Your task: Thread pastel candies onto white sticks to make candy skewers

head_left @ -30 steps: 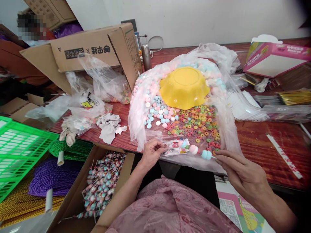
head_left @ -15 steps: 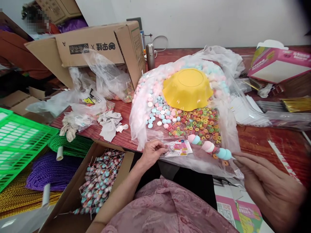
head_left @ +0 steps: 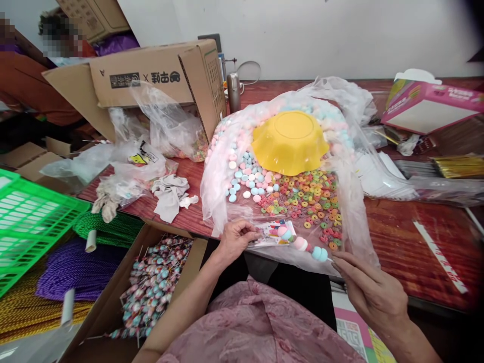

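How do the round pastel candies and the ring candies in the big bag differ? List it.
The round pastel candies are solid discs in pale pink, blue and white; the ring candies have a hole and come in brighter orange, green, yellow and red. The pastel candies lie left of and behind the upturned yellow bowl; the rings lie in front of it, nearer the right hand. Both lie loose in the same clear plastic bag.
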A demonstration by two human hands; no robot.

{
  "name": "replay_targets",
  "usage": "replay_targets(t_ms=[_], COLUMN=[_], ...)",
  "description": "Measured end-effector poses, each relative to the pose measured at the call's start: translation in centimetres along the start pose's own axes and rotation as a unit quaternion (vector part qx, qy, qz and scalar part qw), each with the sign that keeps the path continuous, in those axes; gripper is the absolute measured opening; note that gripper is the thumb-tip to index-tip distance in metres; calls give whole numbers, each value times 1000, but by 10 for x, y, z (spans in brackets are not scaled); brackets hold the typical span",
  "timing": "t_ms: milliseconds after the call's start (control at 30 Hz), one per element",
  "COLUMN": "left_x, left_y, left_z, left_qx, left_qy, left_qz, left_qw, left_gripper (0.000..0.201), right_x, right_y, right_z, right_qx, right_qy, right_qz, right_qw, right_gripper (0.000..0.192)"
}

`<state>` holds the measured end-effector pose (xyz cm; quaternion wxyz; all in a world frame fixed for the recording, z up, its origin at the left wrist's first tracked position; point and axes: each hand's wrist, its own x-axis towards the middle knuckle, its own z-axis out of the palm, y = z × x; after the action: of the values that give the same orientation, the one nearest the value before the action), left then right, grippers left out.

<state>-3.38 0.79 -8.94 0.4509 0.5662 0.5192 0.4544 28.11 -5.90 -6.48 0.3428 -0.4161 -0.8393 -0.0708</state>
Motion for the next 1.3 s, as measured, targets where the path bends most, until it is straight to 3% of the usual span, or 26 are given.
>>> replay_targets(t_ms=[200, 367, 533, 800, 1000, 1133, 1300], left_x=[-2, -4, -6, -7, -6, -6, -9], left_y=[2, 4, 7, 16, 26, 31, 34], left_z=[-1, -3, -3, -5, -8, -9, -7], left_qx=[20, 60, 76, 66, 88, 108, 106], left_qy=[-9, -43, -67, -73, -92, -101, -114], left_qz=[17, 99, 163, 151, 169, 184, 187], left_qw=[1000, 992, 981, 984, 977, 972, 970], left_gripper=[22, 13, 13, 16, 15, 14, 13], right_x=[-8, -6, 15, 48, 57, 61, 62], right_y=[3, 8, 18, 1, -3, 0, -7], right_z=[-4, -5, -11, -6, -2, -6, -8], right_qx=[-37, -16, 37, -53, -14, -55, -44], right_qy=[5, -37, -74, -56, -64, -44, -53], right_qz=[-22, -6, -4, -123, -140, -125, -154], right_qw=[999, 999, 997, 989, 988, 990, 986], right_gripper=[26, 24, 23, 33, 35, 30, 34])
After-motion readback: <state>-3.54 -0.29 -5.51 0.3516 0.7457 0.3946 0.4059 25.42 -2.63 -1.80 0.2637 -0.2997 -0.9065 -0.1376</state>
